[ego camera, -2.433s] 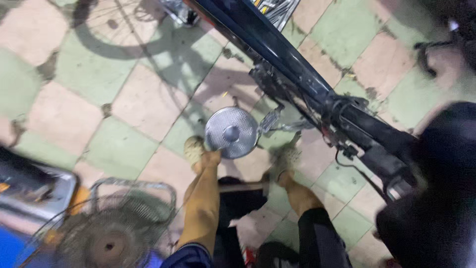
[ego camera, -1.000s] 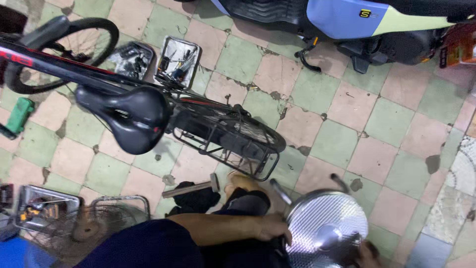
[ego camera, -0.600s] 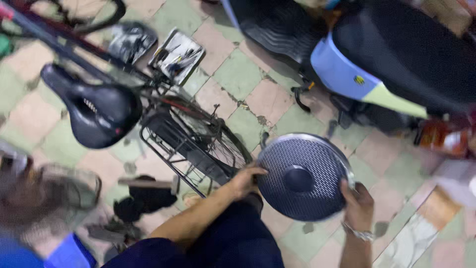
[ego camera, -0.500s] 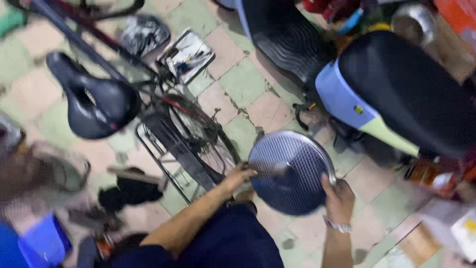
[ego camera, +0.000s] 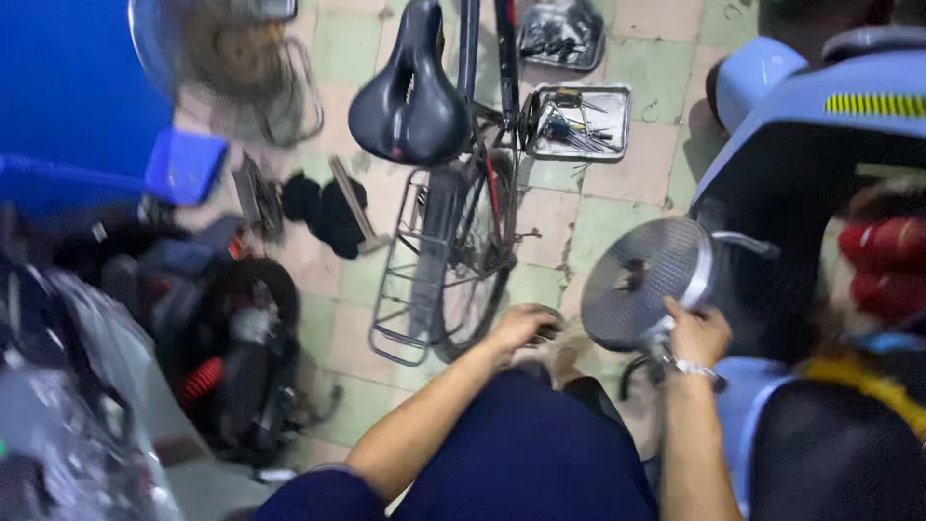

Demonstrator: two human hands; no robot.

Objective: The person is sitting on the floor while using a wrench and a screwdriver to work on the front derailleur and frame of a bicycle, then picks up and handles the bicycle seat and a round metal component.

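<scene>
The right hand (ego camera: 696, 333) has its fingers curled shut around the lower rim of a round, ribbed silver metal disc (ego camera: 644, 282), held tilted above the tiled floor (ego camera: 598, 227) beside a pale blue scooter (ego camera: 820, 125). The left hand (ego camera: 521, 326) rests just left of the disc near a bicycle's wire rear rack (ego camera: 424, 280); I cannot tell whether its fingers grip anything.

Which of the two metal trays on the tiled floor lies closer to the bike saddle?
The square tray of tools, just right of the saddle beside the bike frame. The other tray sits farther up, at the top edge of the view.
</scene>
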